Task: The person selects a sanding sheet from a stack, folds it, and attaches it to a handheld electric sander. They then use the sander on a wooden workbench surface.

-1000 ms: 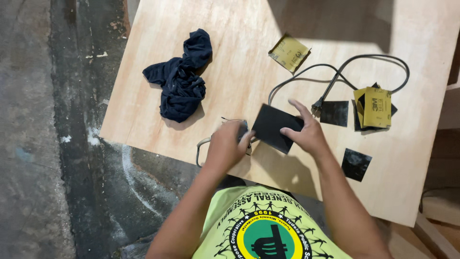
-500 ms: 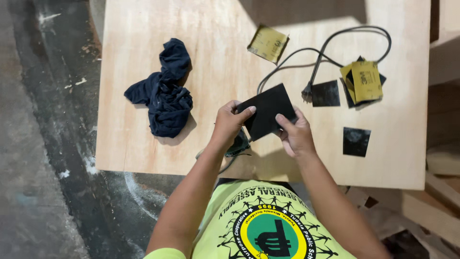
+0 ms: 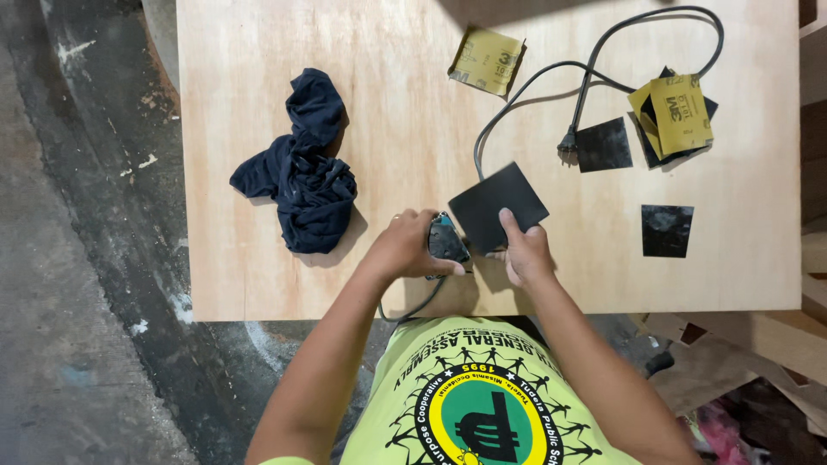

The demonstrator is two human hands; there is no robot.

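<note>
While a small dark sander [image 3: 448, 244] was gripped in the left hand [image 3: 405, 245] near the front edge of the plywood table [image 3: 258, 275], a black square sheet of sandpaper [image 3: 497, 205] was pinched at its near corner by the right hand [image 3: 524, 254], thumb on top. The sheet was held just beside the tool, touching it. A crumpled dark blue cloth [image 3: 301, 176] was seen to the left, well apart. A black cord with a plug [image 3: 568, 155] was looped across the far side, near further sandpaper pieces [image 3: 666, 230].
</note>
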